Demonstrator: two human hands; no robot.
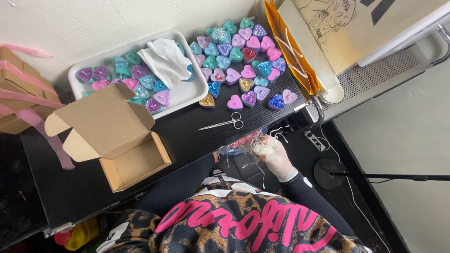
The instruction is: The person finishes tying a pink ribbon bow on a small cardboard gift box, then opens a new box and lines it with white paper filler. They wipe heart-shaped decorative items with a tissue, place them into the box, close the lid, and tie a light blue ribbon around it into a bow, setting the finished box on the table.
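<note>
1. I see one gloved hand (276,157) just right of the middle of the frame, below the table (197,136) edge. I cannot tell for sure if it is the left or the right hand.
2. Its grip is clenched around a bunch of pale stringy paper stuffing (262,146). Thin strands hang down from it.
3. Something pink and red (240,141) sits just beside that bunch, partly hidden. I cannot tell what it is.
4. I do not see the other hand.
5. Small scissors (225,123) lie on the table, near and above the hand.
6. An open cardboard box (133,164) sits at the lower left of the table.
7. Many heart-shaped tins (243,70) lie at the top middle.
8. A white tray (187,96) at the upper left holds more hearts and a white cloth (164,61).
</note>
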